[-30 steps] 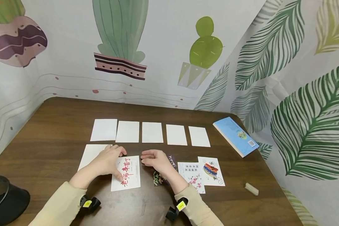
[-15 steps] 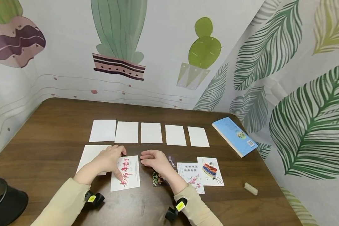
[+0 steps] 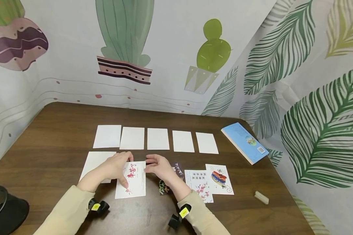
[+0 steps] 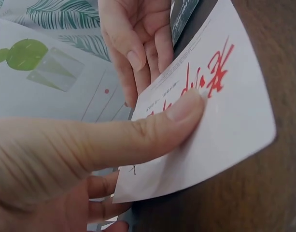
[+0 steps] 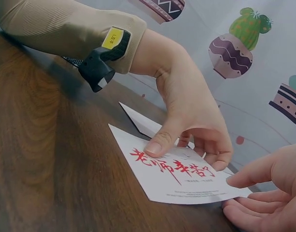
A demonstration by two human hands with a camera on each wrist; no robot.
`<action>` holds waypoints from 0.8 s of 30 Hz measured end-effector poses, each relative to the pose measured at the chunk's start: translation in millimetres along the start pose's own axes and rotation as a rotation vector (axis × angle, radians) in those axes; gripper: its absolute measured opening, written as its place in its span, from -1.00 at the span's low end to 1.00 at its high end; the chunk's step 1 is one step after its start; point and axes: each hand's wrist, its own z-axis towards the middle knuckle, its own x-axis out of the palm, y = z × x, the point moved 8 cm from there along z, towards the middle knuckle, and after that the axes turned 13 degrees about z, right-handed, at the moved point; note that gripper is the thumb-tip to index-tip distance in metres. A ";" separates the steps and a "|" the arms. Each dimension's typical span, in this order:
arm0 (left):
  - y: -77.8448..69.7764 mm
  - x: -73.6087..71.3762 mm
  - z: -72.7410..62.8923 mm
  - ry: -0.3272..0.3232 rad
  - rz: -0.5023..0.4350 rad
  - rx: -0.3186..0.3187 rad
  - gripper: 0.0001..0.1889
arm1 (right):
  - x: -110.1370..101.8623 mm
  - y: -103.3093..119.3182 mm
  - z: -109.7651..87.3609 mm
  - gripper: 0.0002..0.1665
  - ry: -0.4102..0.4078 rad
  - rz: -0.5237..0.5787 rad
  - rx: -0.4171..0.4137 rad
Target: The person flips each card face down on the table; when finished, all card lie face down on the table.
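Note:
A white card with red brush writing [image 3: 136, 182] lies in front of my left hand [image 3: 115, 168]. The left thumb [image 4: 157, 128] presses on its face while the other fingers curl round its left edge, partly hidden. In the left wrist view the card bows and its near edge stands off the table. My right hand [image 3: 161, 168] is at the card's right edge with fingers extended. The right wrist view shows the right thumb [image 5: 251, 171] by the card's corner and the fingers lower, beside the edge. Under the right forearm lies a dark patterned card [image 3: 177, 169], partly covered.
Blank white cards [image 3: 158, 138] form a row at the back, and another blank card [image 3: 97, 161] lies by the left wrist. Right of my hands lie a blossom card [image 3: 200, 184] and a colourful card [image 3: 223, 184]. Beyond are a blue book [image 3: 245, 142], an eraser-like block [image 3: 261, 197] and a black container [image 3: 10, 209].
My right hand has shifted slightly left, reaching the edge of the red-lettered card. Part of the red writing now looks faded in the head view. My left hand keeps its hold.

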 end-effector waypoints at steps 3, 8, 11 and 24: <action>1.0 1.9 -0.6 0.019 -0.050 0.005 -0.16 | 3.3 -1.1 2.7 -0.33 0.003 -0.001 0.012; 4.5 2.5 -1.0 0.029 -0.103 0.018 -0.15 | 8.7 -3.9 5.4 -0.33 0.006 0.051 0.039; 5.9 0.2 -1.2 0.027 -0.128 0.031 -0.16 | 12.9 -3.9 5.3 -0.38 0.031 0.097 0.043; 10.8 -12.9 0.9 -0.053 -0.154 0.071 -0.15 | 23.0 -5.8 4.4 -0.61 0.108 0.178 0.079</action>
